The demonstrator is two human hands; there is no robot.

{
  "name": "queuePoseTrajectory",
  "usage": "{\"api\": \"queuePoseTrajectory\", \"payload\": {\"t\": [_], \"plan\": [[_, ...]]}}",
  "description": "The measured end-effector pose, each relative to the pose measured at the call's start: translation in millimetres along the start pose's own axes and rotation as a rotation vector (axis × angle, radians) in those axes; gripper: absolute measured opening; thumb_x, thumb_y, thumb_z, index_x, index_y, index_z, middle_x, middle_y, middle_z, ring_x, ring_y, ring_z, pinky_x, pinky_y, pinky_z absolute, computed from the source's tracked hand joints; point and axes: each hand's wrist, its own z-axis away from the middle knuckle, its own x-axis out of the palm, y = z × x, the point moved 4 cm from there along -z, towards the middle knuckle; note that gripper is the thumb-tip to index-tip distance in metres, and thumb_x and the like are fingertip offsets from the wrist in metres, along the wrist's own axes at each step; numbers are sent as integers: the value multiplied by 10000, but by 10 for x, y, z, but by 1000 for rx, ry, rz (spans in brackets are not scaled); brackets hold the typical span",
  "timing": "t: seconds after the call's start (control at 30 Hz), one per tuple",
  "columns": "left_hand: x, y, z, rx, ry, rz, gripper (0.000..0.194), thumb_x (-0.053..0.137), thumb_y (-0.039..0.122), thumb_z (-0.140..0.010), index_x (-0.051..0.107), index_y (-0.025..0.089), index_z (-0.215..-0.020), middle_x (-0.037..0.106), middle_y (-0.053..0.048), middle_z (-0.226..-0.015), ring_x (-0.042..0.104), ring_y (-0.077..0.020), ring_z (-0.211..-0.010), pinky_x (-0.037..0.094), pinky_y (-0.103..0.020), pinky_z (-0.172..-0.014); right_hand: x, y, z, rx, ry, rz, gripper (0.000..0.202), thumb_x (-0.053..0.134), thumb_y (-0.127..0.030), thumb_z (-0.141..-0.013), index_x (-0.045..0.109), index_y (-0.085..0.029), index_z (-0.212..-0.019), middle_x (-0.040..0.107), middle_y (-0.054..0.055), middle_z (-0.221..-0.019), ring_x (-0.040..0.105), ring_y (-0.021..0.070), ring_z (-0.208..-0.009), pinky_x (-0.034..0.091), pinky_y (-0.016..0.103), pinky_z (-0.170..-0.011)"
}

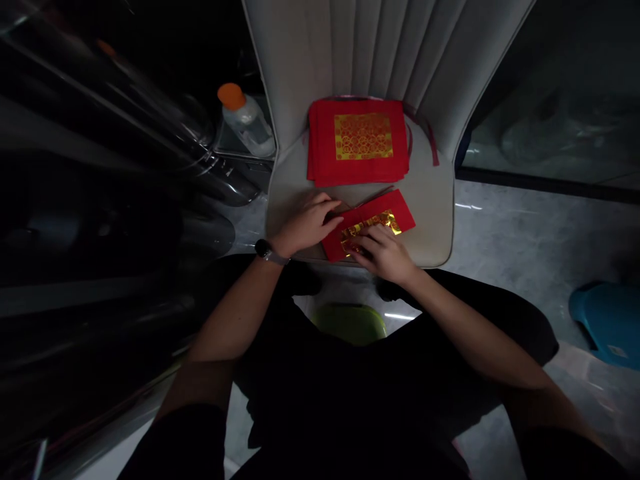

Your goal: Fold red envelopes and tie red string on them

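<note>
On the pale chair seat [435,227], a red envelope [371,219] is laid aslant between the two hands, its long axis angled from near left to far right. Its left part is overlapped by the thumb of the left hand [307,227], whose fingers are held loosely apart from it. The middle is more nearly reached by the right hand [387,253]; its fingers are curled over the gold panel [387,218], and whether anything is pinched cannot be told.
</note>
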Motion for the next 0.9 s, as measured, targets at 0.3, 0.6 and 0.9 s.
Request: {"api": "queuePoseTrajectory", "payload": {"t": [0.3,0.6,0.9], "plan": [[-86,-20,-228,-75,62,54,282,610,331,-1053,836,182,-1128,815,-96,-1113,747,-246,-1056,579,-410,-1052,-54,0,-106,-15,-41,-129,353,648,-467,-1084,803,-248,-1313,816,110,-1230,703,305,-1132,544,477,-1032],[-341,-105,-171,-178,140,120,301,603,418,-1067,806,208,-995,802,-63,-990,730,-227,-922,584,-366,-899,-80,197,-122,391,254,-676,242,767,-462,-952,820,-230,-909,734,27,-811,623,169,-685,520,323,-656],[-391,605,117,49,441,-42,184,624,331,-1079,709,248,-1220,710,-90,-1248,678,-263,-1228,541,-474,-1146,-210,437,13,849,337,-1097,375,854,-540,-738,628,-247,-802,671,-48,-624,592,111,-488,437,223,-424]]}}
